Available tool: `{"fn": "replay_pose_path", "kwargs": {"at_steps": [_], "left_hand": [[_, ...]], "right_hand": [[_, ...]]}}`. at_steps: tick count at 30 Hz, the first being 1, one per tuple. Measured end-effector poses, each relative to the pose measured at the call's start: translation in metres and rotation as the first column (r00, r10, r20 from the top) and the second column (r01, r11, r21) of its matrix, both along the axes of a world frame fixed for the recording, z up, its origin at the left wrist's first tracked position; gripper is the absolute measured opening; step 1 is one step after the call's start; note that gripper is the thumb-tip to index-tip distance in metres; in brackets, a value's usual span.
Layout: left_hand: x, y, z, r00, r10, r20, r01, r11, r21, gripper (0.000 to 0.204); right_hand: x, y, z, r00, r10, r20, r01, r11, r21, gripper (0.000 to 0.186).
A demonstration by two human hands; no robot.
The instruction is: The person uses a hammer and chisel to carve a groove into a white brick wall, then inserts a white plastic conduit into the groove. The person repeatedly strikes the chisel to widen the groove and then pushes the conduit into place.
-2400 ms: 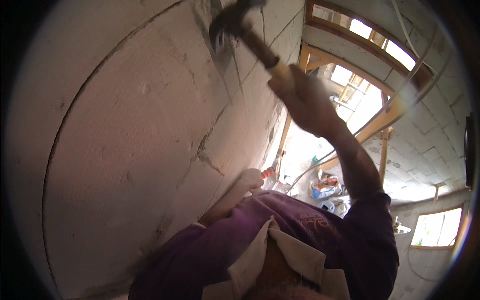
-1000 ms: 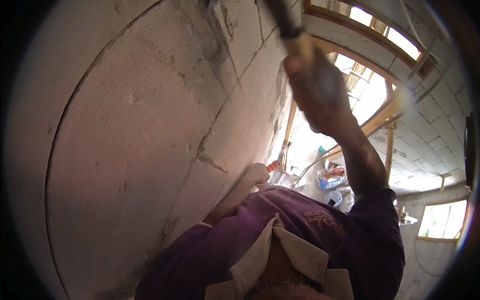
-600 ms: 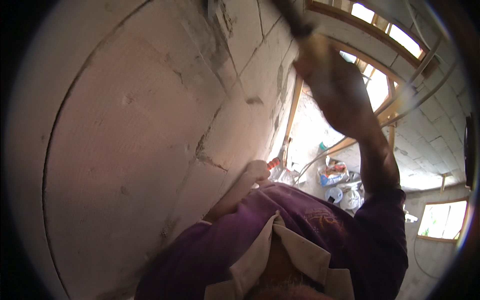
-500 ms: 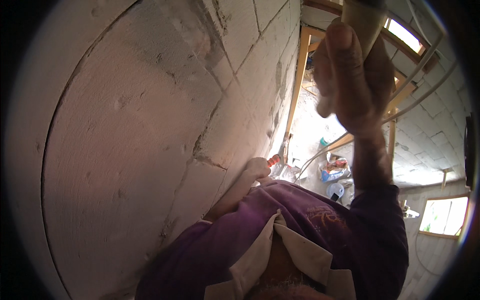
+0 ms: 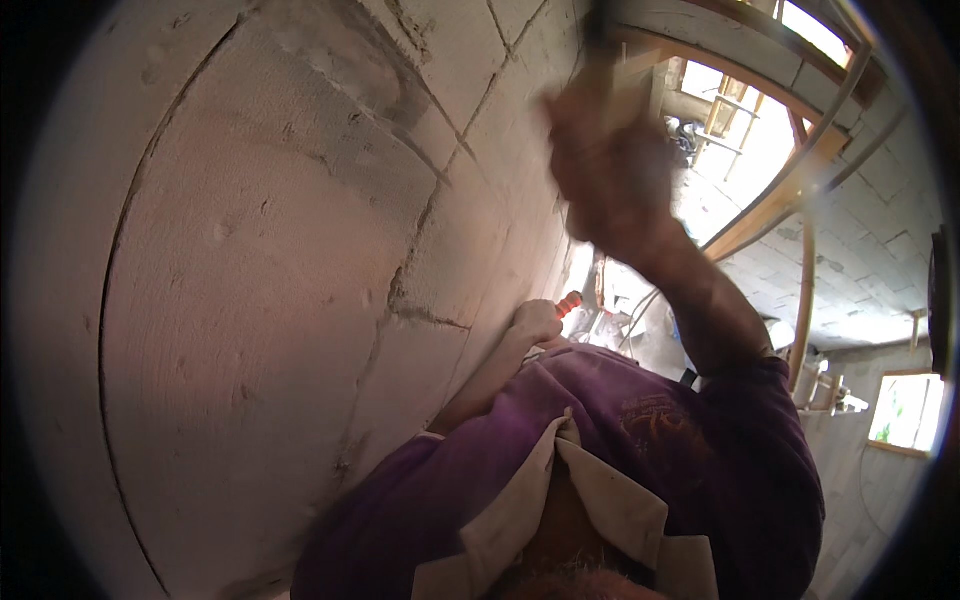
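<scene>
My right hand [image 5: 615,175], smeared by motion, is raised high in front of the wall and closed round a pale-handled tool [image 5: 600,50]. The tool's upper end looks dark; blur and the picture's rim hide its kind. Low down against the block wall [image 5: 290,230], my left hand [image 5: 538,318] wraps round an orange-red ribbed handle [image 5: 570,303]. What that handle belongs to is hidden. The wall is pale and dusty, with cracked joints and a darker smeared patch [image 5: 385,85] near the top.
Grey cables [image 5: 790,185] hang close on my right. Behind them are timber framing [image 5: 800,200] and a wooden post [image 5: 805,290]. A bright opening lies beyond, with a small window [image 5: 903,412] at the far right.
My right hand has swung left towards the wall with the pale-handled tool, which now tilts left. My left hand keeps its hold on the ribbed handle. The view has shifted slightly.
</scene>
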State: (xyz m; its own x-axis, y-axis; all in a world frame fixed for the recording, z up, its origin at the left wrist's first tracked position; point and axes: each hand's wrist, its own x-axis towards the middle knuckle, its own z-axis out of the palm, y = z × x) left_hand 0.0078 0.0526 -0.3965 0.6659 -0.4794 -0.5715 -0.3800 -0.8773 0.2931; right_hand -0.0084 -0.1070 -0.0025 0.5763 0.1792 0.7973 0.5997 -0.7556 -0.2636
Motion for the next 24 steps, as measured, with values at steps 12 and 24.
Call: {"fn": "replay_pose_path", "kwargs": {"at_steps": [12,24], "left_hand": [[-0.002,0.003,-0.012,0.997,0.04,0.062,-0.036,0.997,-0.066,0.037],[-0.001,0.002,-0.014,0.999,0.048,-0.005,-0.048,0.999,-0.006,0.067]], "right_hand": [[0.009,-0.01,0.016,0.912,0.405,-0.063,-0.339,0.831,0.441,0.039],[0.018,-0.015,0.017,0.893,0.416,0.172,-0.438,0.713,0.548,0.049]]}}
